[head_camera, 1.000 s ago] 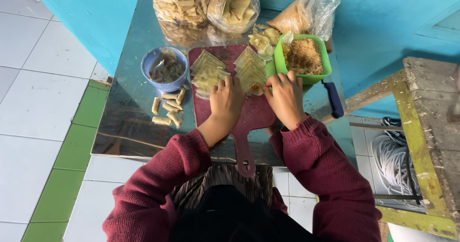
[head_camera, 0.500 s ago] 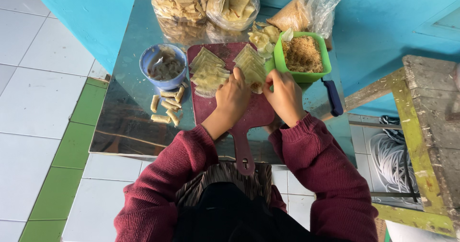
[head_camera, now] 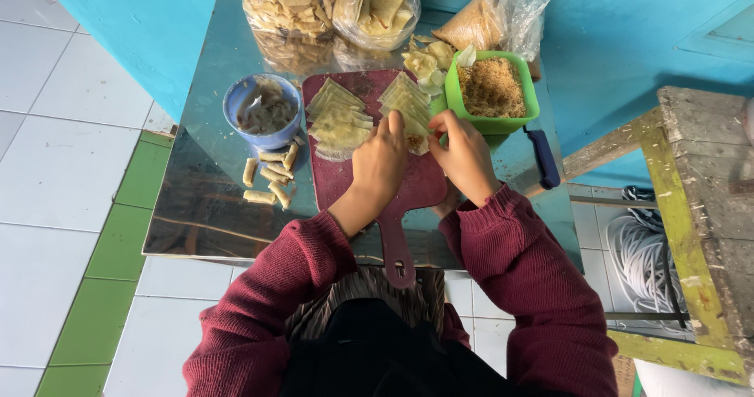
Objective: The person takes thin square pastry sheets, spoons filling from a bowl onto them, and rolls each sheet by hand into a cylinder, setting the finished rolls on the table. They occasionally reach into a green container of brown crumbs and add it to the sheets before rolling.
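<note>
My left hand [head_camera: 380,163] and my right hand [head_camera: 465,155] meet over a dark red cutting board [head_camera: 345,183]. Their fingertips pinch a thin pale dough wrapper [head_camera: 416,142] between them, at the near edge of the right wrapper stack [head_camera: 404,98]. A second wrapper stack [head_camera: 338,120] lies on the board just left of my left hand. A green tub of brown crumbly filling [head_camera: 492,91] stands right beside my right hand's fingers. Both sleeves are maroon.
A blue bowl of dark paste [head_camera: 264,108] and several finished small rolls [head_camera: 271,179] sit left of the board on the shiny metal table [head_camera: 196,208]. Plastic bags of rolls and wrappers [head_camera: 314,0] stand at the back. A blue-handled knife [head_camera: 543,158] lies right; a wooden bench [head_camera: 707,201] stands beyond.
My left hand has shifted slightly right, closing on my right hand at the right wrapper stack. The right hand has barely moved.
</note>
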`<action>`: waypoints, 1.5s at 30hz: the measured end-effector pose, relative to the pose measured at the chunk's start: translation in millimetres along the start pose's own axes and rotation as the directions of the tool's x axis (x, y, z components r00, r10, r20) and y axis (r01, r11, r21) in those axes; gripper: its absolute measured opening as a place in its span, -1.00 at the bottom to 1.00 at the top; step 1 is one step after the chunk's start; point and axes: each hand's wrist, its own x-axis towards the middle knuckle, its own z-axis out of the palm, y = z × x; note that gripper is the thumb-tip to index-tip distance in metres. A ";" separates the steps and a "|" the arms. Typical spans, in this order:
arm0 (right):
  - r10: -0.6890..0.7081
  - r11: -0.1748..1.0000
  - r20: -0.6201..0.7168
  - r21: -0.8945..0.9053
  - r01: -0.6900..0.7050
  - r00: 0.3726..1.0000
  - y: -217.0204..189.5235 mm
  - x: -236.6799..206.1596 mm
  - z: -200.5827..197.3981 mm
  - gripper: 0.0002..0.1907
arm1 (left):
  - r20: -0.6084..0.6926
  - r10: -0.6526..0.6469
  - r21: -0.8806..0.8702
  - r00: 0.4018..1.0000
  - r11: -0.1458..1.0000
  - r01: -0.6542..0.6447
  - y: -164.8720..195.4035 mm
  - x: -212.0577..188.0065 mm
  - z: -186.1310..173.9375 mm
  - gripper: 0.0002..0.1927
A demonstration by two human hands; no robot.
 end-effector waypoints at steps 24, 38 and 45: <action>-0.036 0.971 0.073 0.237 0.018 0.997 -1.4 0.8 3.7 -0.86 | -0.032 0.174 -0.046 0.984 0.983 -0.176 -13.6 0.9 -14.0 -0.67; -0.301 0.953 0.081 0.014 0.301 0.950 -10.3 0.7 -1.8 -0.77 | -0.040 0.243 -0.048 0.969 0.968 -0.245 -32.7 8.5 -27.2 -0.73; -0.333 0.943 0.092 0.000 0.334 0.939 -10.5 2.1 -4.5 -0.74 | -0.044 0.365 0.086 0.930 0.929 -0.361 -38.7 11.2 -30.2 -0.89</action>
